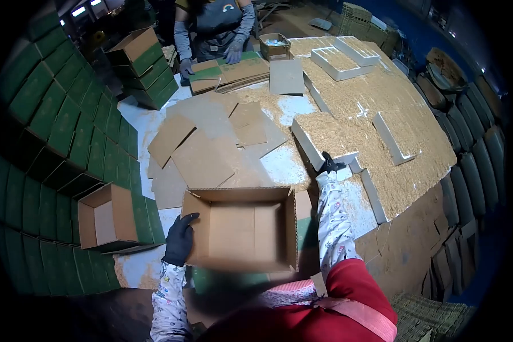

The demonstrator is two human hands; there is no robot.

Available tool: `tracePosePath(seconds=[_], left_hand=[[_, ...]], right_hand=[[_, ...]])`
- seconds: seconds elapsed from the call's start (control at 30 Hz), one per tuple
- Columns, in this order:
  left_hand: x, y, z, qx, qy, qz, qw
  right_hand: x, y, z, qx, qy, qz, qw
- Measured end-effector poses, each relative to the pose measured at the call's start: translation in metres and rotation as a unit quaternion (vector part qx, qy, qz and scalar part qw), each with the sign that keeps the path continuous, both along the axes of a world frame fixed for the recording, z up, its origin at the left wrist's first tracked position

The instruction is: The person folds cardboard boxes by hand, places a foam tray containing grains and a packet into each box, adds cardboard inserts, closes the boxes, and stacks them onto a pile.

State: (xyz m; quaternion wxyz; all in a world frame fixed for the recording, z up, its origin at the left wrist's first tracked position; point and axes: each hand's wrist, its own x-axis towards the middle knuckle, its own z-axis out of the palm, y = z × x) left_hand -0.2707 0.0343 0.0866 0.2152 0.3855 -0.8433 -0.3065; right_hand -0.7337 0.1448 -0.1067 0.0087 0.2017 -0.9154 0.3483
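Observation:
An open-topped cardboard box (242, 228) stands in front of me, bare brown inside. My left hand (180, 236), in a black glove, grips its left wall with the thumb over the rim. Farther out on the right, my right hand (329, 164), also black-gloved, holds the near corner of a white tray (306, 142) heaped with straw-coloured shavings. Part of that hand's grip is hidden by the glove and the tray edge. Loose cardboard sheets (202, 157) lie beyond the box.
Green boxes (68, 125) are stacked high on the left, near another open box (104, 222). Shavings (404, 114) and more white trays (342, 73) cover the right side. A co-worker's gloved hands (233, 52) rest by flat cardboard (242, 69) at the far end.

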Motion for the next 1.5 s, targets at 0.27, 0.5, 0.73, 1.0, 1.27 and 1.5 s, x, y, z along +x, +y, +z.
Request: tracePosePath(seconds=[0.27,0.5,0.73,1.0,1.27,1.5], left_hand=[[-0.008,-0.008,0.003,0.072,0.043,-0.005,0.996],[-0.041,-0.040,-0.032,0.347,0.341,0.034,0.873],[-0.023,-0.019,-0.013,0.523,0.353,-0.049,0.774],[-0.011,0.005,-0.038,0.134,0.245,-0.031,0.960],[-0.016,-0.025,-0.053,0.382,0.502,-0.004,0.776],[-0.035,-0.179,-0.249,0.339,0.040,0.299,0.891]], right_hand=[[0.035,0.020,0.144,-0.326,-0.350,0.361,0.801],[0.131,0.084,0.222,-0.320,-0.221,0.493,0.779],[0.207,0.108,0.271,-0.265,-0.539,0.397,0.694],[0.194,0.102,0.211,0.024,-0.450,0.394,0.801],[0.184,0.086,0.157,0.270,-0.025,0.438,0.857],[0.228,0.084,0.210,0.149,0.157,0.404,0.889]])
